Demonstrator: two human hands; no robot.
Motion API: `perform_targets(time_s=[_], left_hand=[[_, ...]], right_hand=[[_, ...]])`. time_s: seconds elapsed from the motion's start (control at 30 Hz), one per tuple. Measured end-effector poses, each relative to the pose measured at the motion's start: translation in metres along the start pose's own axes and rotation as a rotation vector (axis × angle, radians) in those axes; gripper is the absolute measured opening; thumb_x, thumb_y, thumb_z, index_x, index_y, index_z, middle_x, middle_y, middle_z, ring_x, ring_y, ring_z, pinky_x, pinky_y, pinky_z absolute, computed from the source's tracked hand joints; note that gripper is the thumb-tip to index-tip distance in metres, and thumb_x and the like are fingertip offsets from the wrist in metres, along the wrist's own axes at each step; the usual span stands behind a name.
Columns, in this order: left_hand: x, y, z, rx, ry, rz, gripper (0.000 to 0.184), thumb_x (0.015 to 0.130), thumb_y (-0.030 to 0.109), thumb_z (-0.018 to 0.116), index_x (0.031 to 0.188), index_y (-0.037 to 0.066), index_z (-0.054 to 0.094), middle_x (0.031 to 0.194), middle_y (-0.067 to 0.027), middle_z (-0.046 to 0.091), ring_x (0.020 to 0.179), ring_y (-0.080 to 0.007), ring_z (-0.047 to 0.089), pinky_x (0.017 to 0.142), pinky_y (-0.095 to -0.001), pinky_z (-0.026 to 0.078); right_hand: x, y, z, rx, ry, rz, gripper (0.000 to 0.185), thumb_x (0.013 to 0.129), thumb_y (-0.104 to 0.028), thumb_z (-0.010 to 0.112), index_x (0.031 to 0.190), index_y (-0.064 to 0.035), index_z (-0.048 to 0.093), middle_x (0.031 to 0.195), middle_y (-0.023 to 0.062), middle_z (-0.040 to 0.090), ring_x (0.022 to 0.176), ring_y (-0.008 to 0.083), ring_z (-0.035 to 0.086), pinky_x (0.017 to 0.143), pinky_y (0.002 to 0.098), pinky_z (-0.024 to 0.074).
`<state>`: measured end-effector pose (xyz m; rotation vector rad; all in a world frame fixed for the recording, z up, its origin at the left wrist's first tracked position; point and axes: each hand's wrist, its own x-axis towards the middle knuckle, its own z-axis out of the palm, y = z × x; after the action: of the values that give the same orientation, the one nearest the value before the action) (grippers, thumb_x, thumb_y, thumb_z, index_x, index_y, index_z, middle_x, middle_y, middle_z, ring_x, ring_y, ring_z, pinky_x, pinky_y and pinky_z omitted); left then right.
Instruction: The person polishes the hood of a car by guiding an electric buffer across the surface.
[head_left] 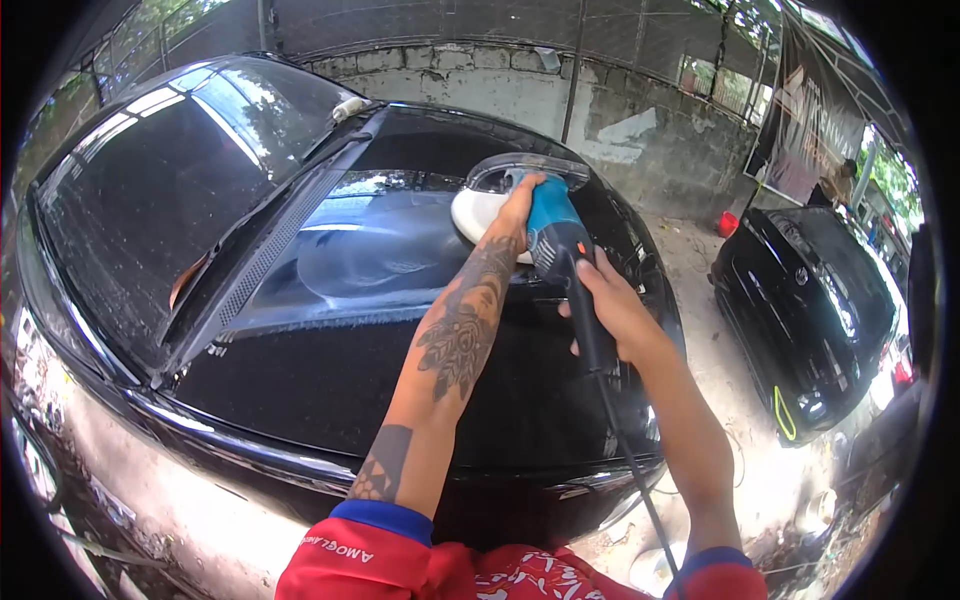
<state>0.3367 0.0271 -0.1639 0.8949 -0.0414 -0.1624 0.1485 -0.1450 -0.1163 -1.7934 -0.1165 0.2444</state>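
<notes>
A teal and black car polisher (556,222) rests on the black car hood (300,385), its white pad (474,212) tilted against the far part of the panel. My left hand (514,212) is closed around the front of the tool, near its clear loop-shaped handle (530,162); some fingers are hidden beneath. My right hand (614,308) wraps the black rear grip. From that end a black cord (628,465) hangs down past the hood's edge. A whitish, swirled haze (375,255) covers part of the hood beside the pad.
The dusty windshield (170,170) and wiper lie left, with a small whitish object (348,108) near the glass. Right stands a black car bumper (805,310) on the ground, a red bucket (727,224) behind it. A block wall (640,150) runs behind; another person is far right.
</notes>
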Motion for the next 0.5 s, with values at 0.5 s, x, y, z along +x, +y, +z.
perform_targets(time_s=[0.5], left_hand=[[-0.174,0.128,-0.080,0.384,0.285,0.072,0.068,0.087,0.058,0.058,0.129,0.005,0.059,0.120,-0.0196,0.065,0.102,-0.0328,0.067,0.092,-0.0458,0.055]], right_hand=[[0.007,-0.033,0.159,0.578,-0.446,0.105,0.067,0.098,-0.045,0.052,0.144,-0.0072,0.020,0.117,0.0203,0.049,0.086,0.0337,0.064,0.059,0.0482,0.0613]])
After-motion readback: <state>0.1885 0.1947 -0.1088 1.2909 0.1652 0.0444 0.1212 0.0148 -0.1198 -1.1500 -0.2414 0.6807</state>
